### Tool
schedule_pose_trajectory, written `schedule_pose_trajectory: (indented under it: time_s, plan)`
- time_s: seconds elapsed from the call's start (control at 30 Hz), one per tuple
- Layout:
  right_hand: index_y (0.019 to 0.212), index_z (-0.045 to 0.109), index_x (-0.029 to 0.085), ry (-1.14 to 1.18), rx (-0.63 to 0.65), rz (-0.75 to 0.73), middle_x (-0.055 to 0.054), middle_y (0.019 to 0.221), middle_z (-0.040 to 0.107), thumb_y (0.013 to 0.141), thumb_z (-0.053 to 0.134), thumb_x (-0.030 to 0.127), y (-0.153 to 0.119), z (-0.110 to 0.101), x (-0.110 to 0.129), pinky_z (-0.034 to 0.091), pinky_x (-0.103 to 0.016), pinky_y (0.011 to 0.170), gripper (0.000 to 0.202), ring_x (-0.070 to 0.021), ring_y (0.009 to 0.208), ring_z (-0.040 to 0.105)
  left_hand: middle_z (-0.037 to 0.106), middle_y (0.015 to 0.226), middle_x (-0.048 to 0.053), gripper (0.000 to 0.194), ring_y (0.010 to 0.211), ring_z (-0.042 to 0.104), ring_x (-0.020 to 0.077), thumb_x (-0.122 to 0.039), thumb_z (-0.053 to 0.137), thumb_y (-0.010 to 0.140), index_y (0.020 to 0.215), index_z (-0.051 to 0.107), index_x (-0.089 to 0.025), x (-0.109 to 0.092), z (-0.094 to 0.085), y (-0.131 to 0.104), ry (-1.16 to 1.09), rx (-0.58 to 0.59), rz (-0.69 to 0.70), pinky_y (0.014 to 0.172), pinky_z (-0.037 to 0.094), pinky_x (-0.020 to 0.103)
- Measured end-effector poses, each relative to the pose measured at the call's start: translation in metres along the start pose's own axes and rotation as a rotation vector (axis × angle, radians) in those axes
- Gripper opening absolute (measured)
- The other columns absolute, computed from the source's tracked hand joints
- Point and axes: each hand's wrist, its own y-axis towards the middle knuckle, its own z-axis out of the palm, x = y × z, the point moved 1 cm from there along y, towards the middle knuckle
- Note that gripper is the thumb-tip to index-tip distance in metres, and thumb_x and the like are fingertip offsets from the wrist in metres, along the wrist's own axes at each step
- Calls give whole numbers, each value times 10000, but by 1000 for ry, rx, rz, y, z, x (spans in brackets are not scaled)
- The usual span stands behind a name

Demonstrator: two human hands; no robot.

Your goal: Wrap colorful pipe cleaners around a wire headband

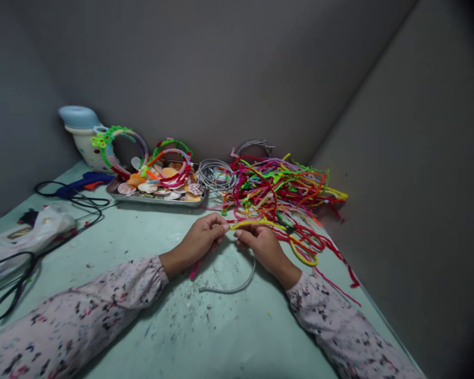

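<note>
My left hand pinches the end of a yellow pipe cleaner between thumb and fingertips. Close beside it, my right hand has its fingers closed on the same pipe cleaner, whose length runs over the fingers toward the right. A grey wire curves down from under my right hand onto the table; whether those fingers grip it too is hidden. A pink pipe cleaner end shows below my left hand. Just beyond my right hand, red and yellow pipe cleaners lie in loops.
Behind my hands lies a pile of coloured pipe cleaners with a coil of grey wire beside it. A metal tray holds shells and wrapped headbands. Leftward are a blue glue gun, a black cord, a plastic bag and a lidded container.
</note>
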Motion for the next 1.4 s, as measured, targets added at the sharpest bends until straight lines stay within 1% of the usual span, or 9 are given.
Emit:
schedule_pose_trajectory:
  time_s: [0.3,0.43,0.53,0.67,0.8,1.0,1.13,1.27,1.4]
  plan:
    - [836,657,181,-203,-21,-128,11,656,610,773,573,240,-2,-1,-2,440,-247,555,120,-126,578,547,443,525,-72,195,397,360,51,-369,557,816,814,514,-178,2,-1,1,21,14,-7,387,247,167]
    - [870,676,156,-229,-80,-167,-36,738,666,790,582,276,-2,1,-4,466,-267,613,172,-151,655,591,416,526,-77,231,414,347,56,-401,536,832,896,542,-179,2,-1,1,68,5,-5,397,244,171]
    - [884,673,144,-246,-103,-183,-58,798,684,788,592,266,-1,1,-6,476,-278,653,175,-163,700,610,415,535,-70,269,429,348,59,-434,512,843,872,556,-170,3,-1,1,115,18,-2,406,242,178]
    - [910,673,171,-303,-69,-185,-43,838,688,813,556,253,-2,0,-7,474,-293,715,173,-168,756,614,426,538,-62,289,444,354,63,-446,499,846,826,562,-165,5,-2,1,157,11,5,423,246,184]
    - [895,667,202,-381,-65,-262,-22,894,687,813,547,221,-3,-2,-3,453,-301,800,147,-169,852,606,428,526,-62,288,435,349,65,-435,494,846,833,578,-161,5,-1,1,165,13,4,427,245,193]
    - [846,666,181,-378,-49,-341,-16,783,676,777,570,157,-4,-3,3,440,-249,641,121,-144,704,595,421,514,-64,281,430,347,69,-419,488,847,843,583,-154,5,0,1,191,14,10,428,249,198]
    - [849,663,189,-415,-54,-349,-19,794,671,810,551,190,-5,-1,1,438,-262,674,119,-150,733,590,462,574,-51,213,484,397,77,-361,506,835,843,572,-159,5,0,0,232,29,80,457,284,194]
    - [915,647,209,-404,-61,-344,-16,882,676,826,542,215,-5,1,-4,443,-295,788,137,-161,836,595,504,644,-41,151,533,420,78,-286,517,816,863,582,-158,4,0,0,287,44,115,500,313,193]
    - [892,650,196,-361,-49,-360,-21,846,674,809,545,188,-5,2,-5,453,-278,726,133,-156,786,598,499,642,-39,142,545,410,80,-259,507,808,841,592,-150,3,1,-1,287,36,112,505,303,195]
